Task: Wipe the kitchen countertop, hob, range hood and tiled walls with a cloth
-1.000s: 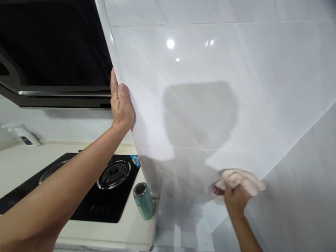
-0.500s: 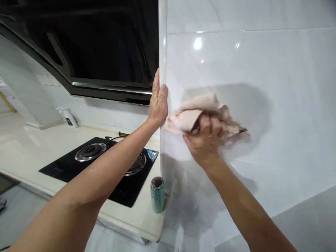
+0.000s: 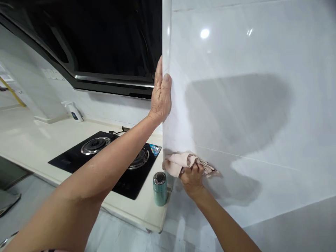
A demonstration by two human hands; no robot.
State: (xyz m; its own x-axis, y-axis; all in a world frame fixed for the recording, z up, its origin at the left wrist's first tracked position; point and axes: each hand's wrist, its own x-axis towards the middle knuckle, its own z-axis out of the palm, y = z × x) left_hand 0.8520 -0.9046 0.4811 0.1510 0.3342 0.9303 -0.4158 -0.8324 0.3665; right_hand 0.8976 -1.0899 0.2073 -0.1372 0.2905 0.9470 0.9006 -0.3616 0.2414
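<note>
Pale pink cloth [image 3: 181, 161] sits bunched in my right hand [image 3: 193, 178], my fingers curled closed around it, and I have it pressed against the glossy white tiled wall [image 3: 236, 52], low down and just beside the outer corner. My left hand [image 3: 161, 96] is open and holds nothing, its palm and fingers flat against the rounded corner trim [image 3: 166, 35] higher up, as though bracing me.

As I judge it, I'm in the middle of wiping this wall by hand, working the lower tile nearest the corner. A broad grey patch [image 3: 236, 112] spreads across the tiles above and to the right of the cloth; I can't tell whether it's damp or only shadow. The next move seems to call for drawing the cloth along the tile joint [image 3: 249, 157], away from the corner.

Round the corner, a black range hood [image 3: 78, 35] hangs over a black gas hob [image 3: 68, 161] set into the cream surface [image 3: 34, 140]. A teal flask [image 3: 160, 189] stands near the wall at that surface's edge, and a white spray bottle [image 3: 73, 111] stands farther back.
</note>
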